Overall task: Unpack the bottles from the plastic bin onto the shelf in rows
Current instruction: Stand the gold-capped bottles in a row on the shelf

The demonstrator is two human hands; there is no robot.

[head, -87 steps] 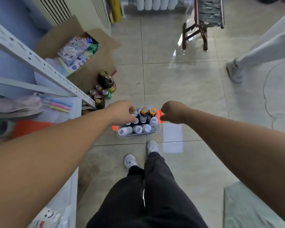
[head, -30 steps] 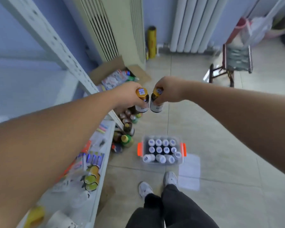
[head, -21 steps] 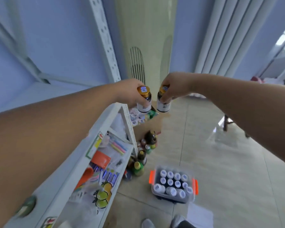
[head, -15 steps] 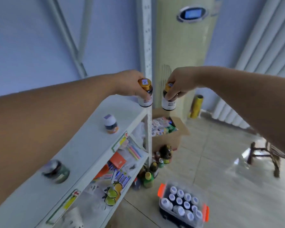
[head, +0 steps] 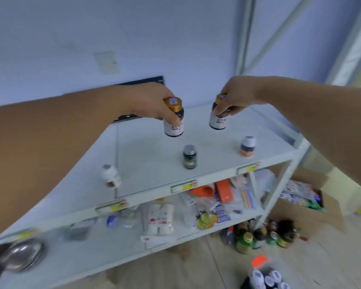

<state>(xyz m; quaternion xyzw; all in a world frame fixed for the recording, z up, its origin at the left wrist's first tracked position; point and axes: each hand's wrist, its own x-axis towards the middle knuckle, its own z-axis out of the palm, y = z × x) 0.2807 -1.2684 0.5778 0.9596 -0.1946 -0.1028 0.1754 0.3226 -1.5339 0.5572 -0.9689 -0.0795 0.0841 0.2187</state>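
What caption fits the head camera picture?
Left hand grips the left bottle and right hand the right bottle, above the white shelf.

- Soft, even, bluish light; shadows are faint.
- Motion blur smears the metal bowl (head: pixel 21 255) and plastic bin (head: pixel 258 261); left bottle (head: pixel 174 125) and right bottle (head: pixel 217 122) look sharpest.
- Fisheye bends the edges.

Place: a small shop or its stockroom is suggested.
Shelving: a white metal shelf (head: pixel 146 157) is fitted with green-and-yellow price tags (head: pixel 183 186) along its front edges.
Upper board: a few small jars (head: pixel 189 157) are set well apart.
Lower board: coloured pens (head: pixel 248 198) and packaged goods are laid out loosely.
Floor: a cardboard box (head: pixel 313 220) filled with packets and a cluster of drink bottles (head: pixel 258 236) are kept beside the shelf's upright.
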